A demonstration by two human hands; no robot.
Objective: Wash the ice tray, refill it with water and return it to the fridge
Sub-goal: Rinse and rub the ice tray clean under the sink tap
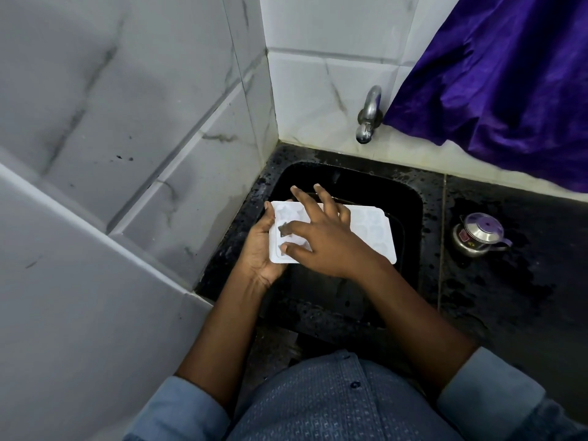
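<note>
You held the ice tray [372, 237] level above the sink [410, 198], toward its left edge, with your left hand [261, 249] cupped round the tray's left end, presumably so drips fell into the basin. Your right hand [324, 240] lay open across it, fingers spread, tips pressing into the shaped moulds, likely rubbing them clean. The moulds looked empty, any water film was indiscernible, and the tap [369, 116] showed no stream.

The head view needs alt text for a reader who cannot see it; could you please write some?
A person holds a white ice tray over a black sink, the left hand gripping its left edge and the right hand resting with spread fingers on its moulds. A steel tap juts from the tiled wall behind; a lidded steel pot stands on the counter at right.
</note>
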